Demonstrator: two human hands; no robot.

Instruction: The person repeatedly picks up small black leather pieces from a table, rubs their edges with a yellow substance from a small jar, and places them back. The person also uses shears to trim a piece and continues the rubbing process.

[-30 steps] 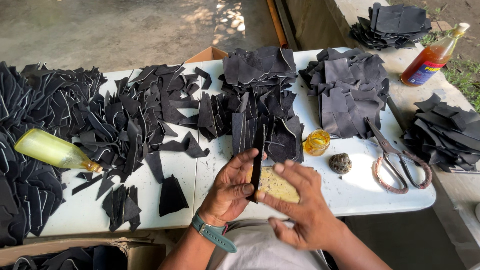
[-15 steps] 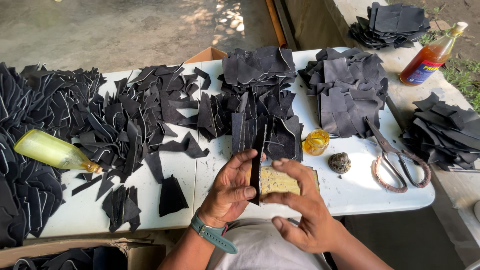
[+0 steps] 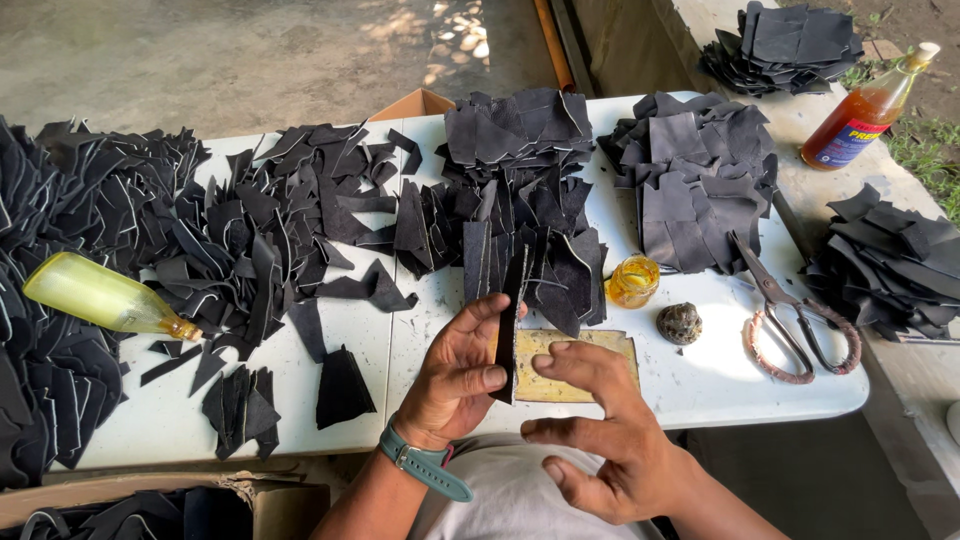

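My left hand (image 3: 458, 372), with a teal watch band at the wrist, holds a narrow black leather strip (image 3: 510, 322) upright by its edge, over the near side of the white table (image 3: 720, 385). My right hand (image 3: 600, 430) hovers just right of the strip with its fingers spread, the fingertips close to the strip, holding nothing. Under both hands lies a flat yellowish-brown board (image 3: 585, 365).
Heaps of black leather cut-outs (image 3: 250, 230) cover the table's left and back. A small amber jar (image 3: 633, 282), a dark round lump (image 3: 680, 322) and big scissors (image 3: 795, 320) lie at right. A yellow bottle (image 3: 100, 297) lies left; an orange bottle (image 3: 865, 110) stands far right.
My right hand has pulled back from the strip toward me and spread its fingers. My left hand has kept the strip upright in the same place.
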